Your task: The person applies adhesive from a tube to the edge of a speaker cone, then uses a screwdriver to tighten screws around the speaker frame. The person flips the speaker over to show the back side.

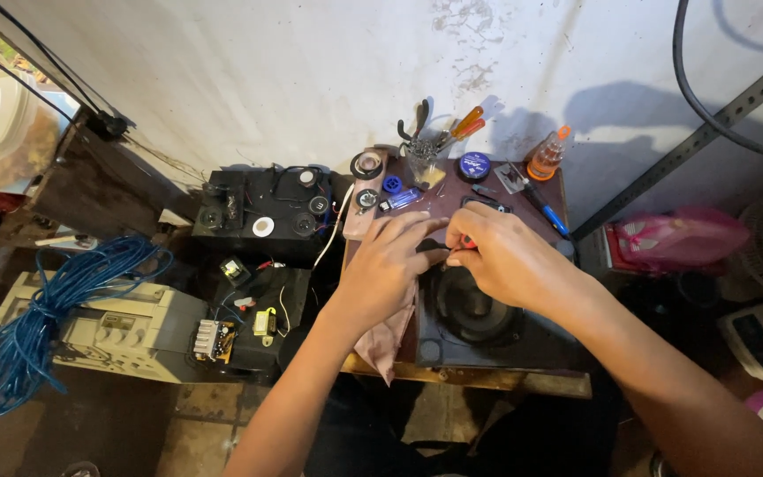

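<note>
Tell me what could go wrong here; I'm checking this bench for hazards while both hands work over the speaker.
The left hand and right hand pinch something small with a red bit above the speaker cone; a slip could poke the cone. The pink cloth hangs off the table edge and may slide away. The jar of tools stands close behind and could tip if bumped.

A pink plastic bag (677, 238) lies right of the table; a round blue-labelled tin (474, 165) stands by the wall.
</note>
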